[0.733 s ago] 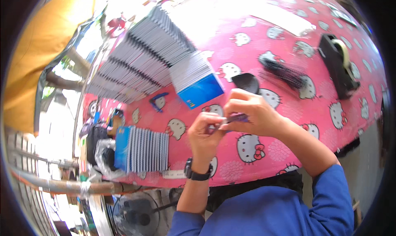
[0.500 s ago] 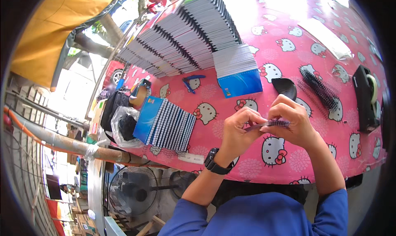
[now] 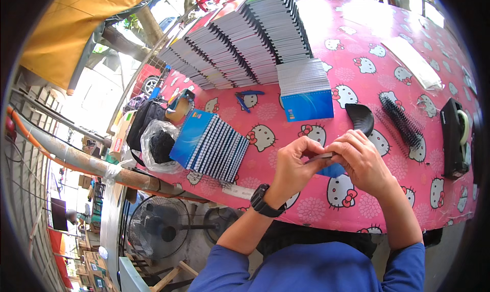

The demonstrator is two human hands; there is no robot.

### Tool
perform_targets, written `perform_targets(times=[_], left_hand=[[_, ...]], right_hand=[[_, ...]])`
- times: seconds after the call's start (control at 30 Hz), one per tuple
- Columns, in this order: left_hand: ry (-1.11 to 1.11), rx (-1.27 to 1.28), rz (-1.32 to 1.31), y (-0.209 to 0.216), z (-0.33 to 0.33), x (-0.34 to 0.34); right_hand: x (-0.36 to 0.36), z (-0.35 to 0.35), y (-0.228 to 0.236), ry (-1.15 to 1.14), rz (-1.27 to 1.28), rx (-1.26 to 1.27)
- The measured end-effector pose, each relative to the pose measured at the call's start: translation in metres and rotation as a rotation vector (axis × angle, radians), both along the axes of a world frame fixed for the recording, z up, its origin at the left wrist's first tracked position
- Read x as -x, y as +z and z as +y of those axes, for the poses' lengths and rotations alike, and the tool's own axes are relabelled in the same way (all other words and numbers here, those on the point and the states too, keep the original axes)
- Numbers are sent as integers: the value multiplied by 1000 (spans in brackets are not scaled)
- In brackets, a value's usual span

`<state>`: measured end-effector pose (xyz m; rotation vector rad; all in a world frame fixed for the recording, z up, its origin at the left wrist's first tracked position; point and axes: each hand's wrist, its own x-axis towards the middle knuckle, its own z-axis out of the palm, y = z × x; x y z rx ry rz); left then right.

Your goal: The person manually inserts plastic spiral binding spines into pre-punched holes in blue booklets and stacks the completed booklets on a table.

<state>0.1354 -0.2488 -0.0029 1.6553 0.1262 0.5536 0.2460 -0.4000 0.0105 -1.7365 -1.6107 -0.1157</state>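
Observation:
Over the front of the pink table, both my hands pinch a small blue-covered notebook (image 3: pixel 333 170), turned nearly edge-on. My left hand (image 3: pixel 298 163), with a black watch at the wrist, grips its left end between thumb and fingers. Curled over the other end are the fingers of my right hand (image 3: pixel 360 162), which cover much of it. A bit of blue cover shows below the hands; its binding is hidden. Just beyond lies a black curved ridged piece (image 3: pixel 360 118). To the right of that is a heap of black plastic binding coils (image 3: pixel 400 121).
Bound notebooks (image 3: pixel 217 149) lean in a row at left. A stack of blue-covered booklets (image 3: pixel 309 106) stands before long rows of notebooks (image 3: pixel 245 49). Blue-handled pliers (image 3: pixel 248 99) lie between. A tape dispenser (image 3: pixel 452 139), white packet (image 3: pixel 413 65) and clear bag (image 3: pixel 158 146) sit around.
The notebook has turned in my hands: its coiled edge showed before, and now blue cover appears below. My right fingers have closed further over it. The view has shifted slightly.

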Motion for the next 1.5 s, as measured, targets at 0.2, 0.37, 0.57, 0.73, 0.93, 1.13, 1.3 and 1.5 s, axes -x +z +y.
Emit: perform_targets(times=[0.2,0.37,0.57,0.73,0.93,1.13,1.3,1.5], left_hand=[[779,-216,-333,66,63,48],[1087,-496,-93,68,155,119],[1191,-675,191,36,182,145],[1169,-579,116,27,201,162],[1293,-765,-296,65,131,129],[484,-1035,-393,50,55,29],[270,-1120,-185,-11,26,-39],[-72,-1050,-53,-59,27,-51]], right_hand=[[-29,-3,-3,-298,205,-353],[-44,11,-36,-352,137,-289],[-50,45,-50,-286,72,-147],[-80,109,-51,-370,-255,-103],[-102,134,-47,-427,-362,70],[-62,97,-14,-247,-76,134],[-46,65,-58,-165,21,70],[-60,-1,-48,-189,413,159]])
